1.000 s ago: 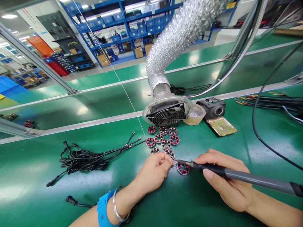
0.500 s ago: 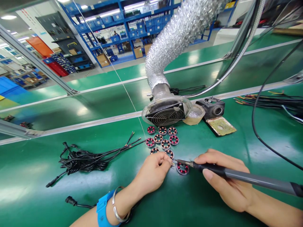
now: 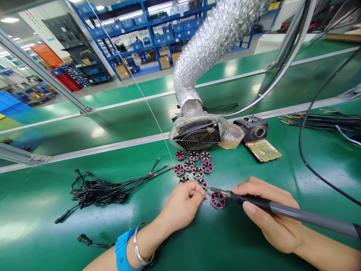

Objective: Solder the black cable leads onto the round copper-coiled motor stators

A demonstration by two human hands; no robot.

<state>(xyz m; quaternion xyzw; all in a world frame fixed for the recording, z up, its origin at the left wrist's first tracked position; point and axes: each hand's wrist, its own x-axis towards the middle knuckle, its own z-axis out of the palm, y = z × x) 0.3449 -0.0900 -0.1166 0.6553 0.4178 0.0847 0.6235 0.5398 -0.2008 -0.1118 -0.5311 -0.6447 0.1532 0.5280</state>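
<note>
Now, right hand [image 3: 267,216] gripping soldering iron [image 3: 282,210] nr stator ring [image 3: 217,200], left hand [image 3: 183,205] pinching wire end

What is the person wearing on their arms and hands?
Both hands are bare, with no gloves or sleeves showing. The left hand has a bright blue wristband and, next to it, a thin silver bangle round the wrist. The right hand and its forearm wear nothing at all.

Soldering at the green bench

My right hand [image 3: 267,218] grips the soldering iron [image 3: 282,210], tip by a stator coil [image 3: 217,200]; my left hand [image 3: 183,205] pinches a wire end.
</note>
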